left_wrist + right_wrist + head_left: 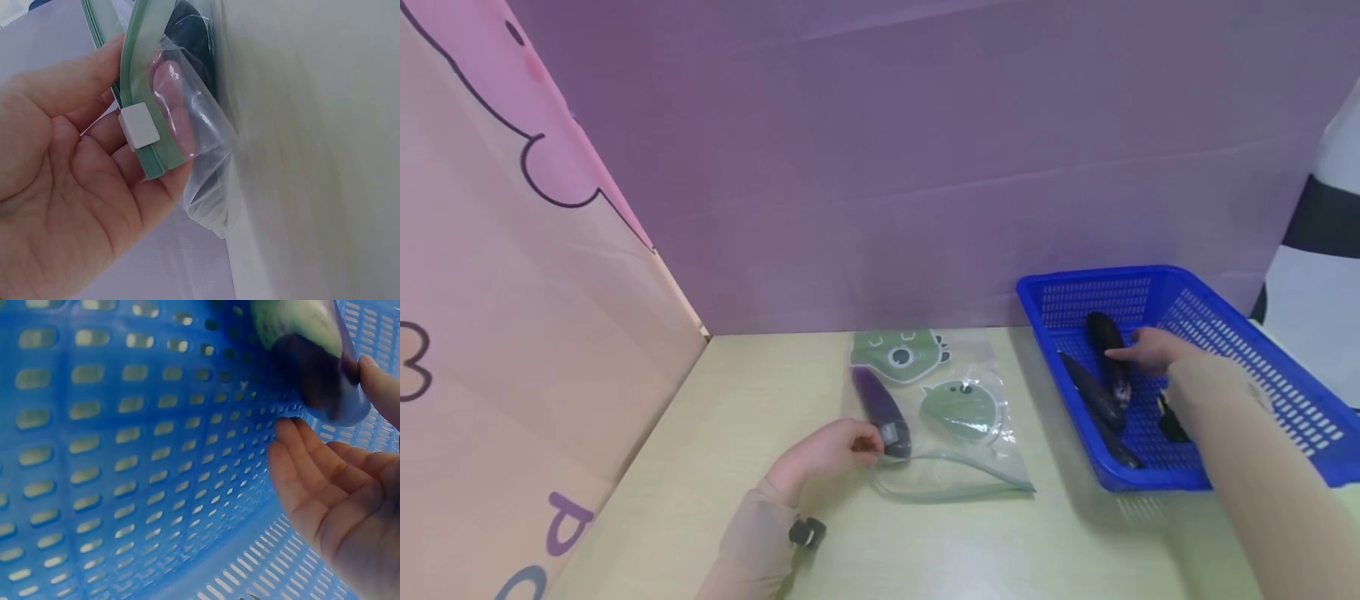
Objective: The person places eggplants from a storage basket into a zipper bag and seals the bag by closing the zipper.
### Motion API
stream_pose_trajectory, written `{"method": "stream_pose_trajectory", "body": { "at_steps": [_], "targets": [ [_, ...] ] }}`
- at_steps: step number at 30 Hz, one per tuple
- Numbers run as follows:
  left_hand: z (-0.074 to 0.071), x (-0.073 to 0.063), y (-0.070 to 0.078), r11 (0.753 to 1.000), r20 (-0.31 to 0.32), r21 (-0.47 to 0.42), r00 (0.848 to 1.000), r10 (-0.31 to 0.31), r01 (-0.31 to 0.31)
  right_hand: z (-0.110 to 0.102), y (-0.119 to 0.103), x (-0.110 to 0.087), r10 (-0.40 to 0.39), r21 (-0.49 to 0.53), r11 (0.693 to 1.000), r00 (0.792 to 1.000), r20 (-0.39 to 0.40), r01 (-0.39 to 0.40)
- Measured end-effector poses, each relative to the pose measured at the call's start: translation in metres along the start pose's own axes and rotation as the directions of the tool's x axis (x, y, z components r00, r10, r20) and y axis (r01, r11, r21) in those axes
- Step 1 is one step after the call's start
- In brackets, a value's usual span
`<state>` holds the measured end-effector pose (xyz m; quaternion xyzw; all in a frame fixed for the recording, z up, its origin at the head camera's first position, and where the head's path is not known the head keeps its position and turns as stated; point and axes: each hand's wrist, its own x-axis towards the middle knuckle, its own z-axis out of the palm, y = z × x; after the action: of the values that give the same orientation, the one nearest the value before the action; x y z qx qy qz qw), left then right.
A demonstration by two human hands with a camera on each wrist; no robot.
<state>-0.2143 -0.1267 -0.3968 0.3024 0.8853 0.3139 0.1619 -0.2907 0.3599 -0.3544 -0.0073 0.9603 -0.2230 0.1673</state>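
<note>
My left hand (831, 450) pinches the corner of a clear zip bag (951, 417), printed with green cartoon shapes, at its open mouth. In the left wrist view the bag's green zip strip (132, 62) and white slider (139, 125) lie between thumb and fingers. One eggplant (882, 408) lies inside the bag on the table. My right hand (1153, 350) reaches into a blue basket (1176, 454), fingertips at a dark eggplant (1103, 333). In the right wrist view, the thumb is against that eggplant (331, 375) and the fingers extend below it, not closed round it.
Two more eggplants lie along the basket's left side, one (1093, 392) above the other (1116, 447). The basket's perforated walls stand around the right hand. A purple backdrop (925, 167) rises behind the pale table (752, 392), and a printed panel (535, 292) stands at the left.
</note>
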Motion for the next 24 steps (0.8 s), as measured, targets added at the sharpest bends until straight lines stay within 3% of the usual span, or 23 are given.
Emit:
{"method": "stream_pose_trajectory", "body": {
  "at_steps": [7, 24],
  "targets": [
    [0.0, 0.0, 0.0, 1.0, -0.001, 0.004, 1.0, 0.002, -0.002, 0.003, 0.005, 0.006, 0.0, 0.013, 1.0, 1.0, 0.03, 0.0],
    [-0.001, -0.001, 0.001, 1.0, 0.006, 0.001, 1.0, 0.006, -0.006, 0.002, -0.007, -0.002, 0.077, 0.235, 0.964, 0.976, 0.202, -0.124]
  ]
}}
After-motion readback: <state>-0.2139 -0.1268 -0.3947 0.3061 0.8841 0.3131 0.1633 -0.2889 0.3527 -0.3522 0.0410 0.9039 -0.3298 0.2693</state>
